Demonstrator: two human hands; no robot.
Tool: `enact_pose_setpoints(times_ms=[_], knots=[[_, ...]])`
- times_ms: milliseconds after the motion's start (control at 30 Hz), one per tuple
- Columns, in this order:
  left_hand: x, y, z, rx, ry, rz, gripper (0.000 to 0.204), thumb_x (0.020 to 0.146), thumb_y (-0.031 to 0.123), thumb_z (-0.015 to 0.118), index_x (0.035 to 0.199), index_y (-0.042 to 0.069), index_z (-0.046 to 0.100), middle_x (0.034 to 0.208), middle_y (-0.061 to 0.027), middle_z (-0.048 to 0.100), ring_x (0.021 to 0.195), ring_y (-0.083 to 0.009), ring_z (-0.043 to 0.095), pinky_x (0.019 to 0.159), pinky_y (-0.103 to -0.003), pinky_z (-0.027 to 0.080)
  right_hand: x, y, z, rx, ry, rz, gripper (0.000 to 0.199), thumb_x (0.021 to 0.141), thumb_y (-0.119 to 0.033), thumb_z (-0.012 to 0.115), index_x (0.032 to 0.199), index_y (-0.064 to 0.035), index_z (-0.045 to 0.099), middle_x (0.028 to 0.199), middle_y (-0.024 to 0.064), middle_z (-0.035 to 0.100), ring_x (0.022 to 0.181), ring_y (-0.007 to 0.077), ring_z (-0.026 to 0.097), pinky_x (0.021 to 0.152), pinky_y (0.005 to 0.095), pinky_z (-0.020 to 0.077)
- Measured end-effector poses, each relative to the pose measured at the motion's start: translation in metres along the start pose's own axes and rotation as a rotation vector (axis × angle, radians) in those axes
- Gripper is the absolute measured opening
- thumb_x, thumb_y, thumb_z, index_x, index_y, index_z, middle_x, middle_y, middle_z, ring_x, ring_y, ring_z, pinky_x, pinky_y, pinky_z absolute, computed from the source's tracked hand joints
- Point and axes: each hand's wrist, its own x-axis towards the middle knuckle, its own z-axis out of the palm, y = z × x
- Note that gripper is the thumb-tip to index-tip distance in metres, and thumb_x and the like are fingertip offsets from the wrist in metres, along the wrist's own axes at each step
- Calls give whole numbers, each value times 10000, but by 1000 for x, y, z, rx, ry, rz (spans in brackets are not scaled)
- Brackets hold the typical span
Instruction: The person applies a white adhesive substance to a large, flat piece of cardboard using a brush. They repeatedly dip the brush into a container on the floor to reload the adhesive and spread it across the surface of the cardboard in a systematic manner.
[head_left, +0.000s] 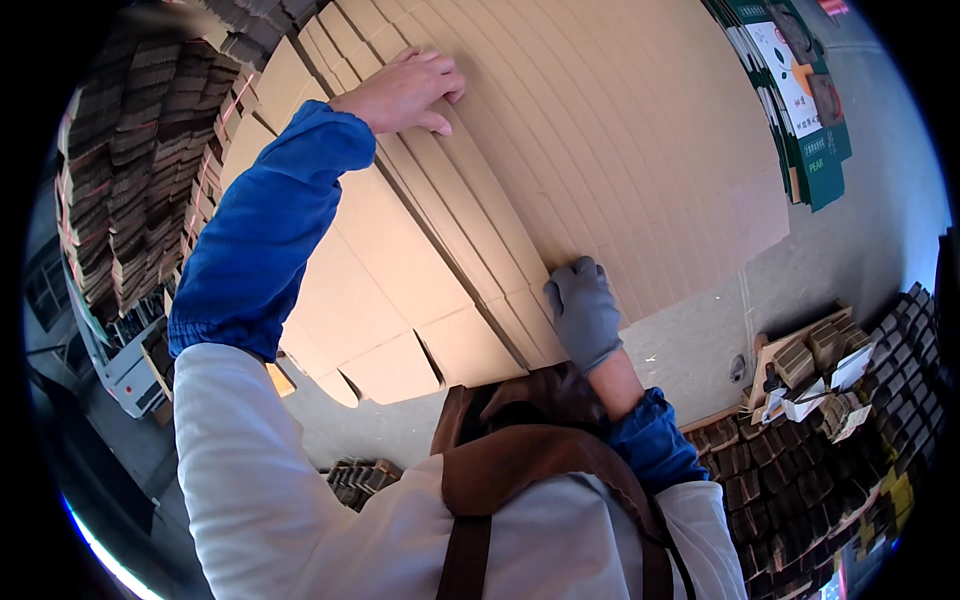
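Fanned-out flat cardboard sheets (640,130) overlap in long rows in front of me. My left hand (405,92), bare below a blue sleeve cover, rests on the folded strips at the upper left, its fingers slightly bent and the thumb apart. Close to my body, my right hand (583,312) wears a grey glove and is closed at the near edge of the sheets; its fingertips are hidden. Left of the long fold lie slotted cardboard flaps (375,300), with cut-outs along their near edge.
Tall stacks of folded cardboard (135,160) stand at the left. Green printed boxes (820,150) lie flat at the far right. A wooden crate with small cartons (810,365) sits at the right, beside rows of dark bundled cardboard (790,500). Grey floor (690,335) shows between.
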Motion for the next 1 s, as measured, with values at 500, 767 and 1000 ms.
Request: enact_pose_setpoints(times_ms=[500,767,1000], knots=[[2,2,3,27,40,-34,362,750,268,795,981,70,599,995,-87,563,1092,-289,506,1021,-402,378,7,6,6,9,-1,91,137,895,-168,620,878,-33,601,1031,188,534,929,385,578,749,487,516],[-1,-1,9,3,74,-27,376,736,237,807,980,73,574,980,-72,531,1075,-292,481,999,-395,395,9,6,3,45,11,98,107,859,-145,662,867,-43,631,1016,194,554,916,392,592,745,484,518],[0,2,8,27,71,-59,378,735,240,809,971,73,566,974,-70,526,1077,-285,480,1002,-394,395,6,10,-3,82,-19,176,134,840,-185,697,907,-70,694,1005,180,594,927,387,611,742,476,521]])
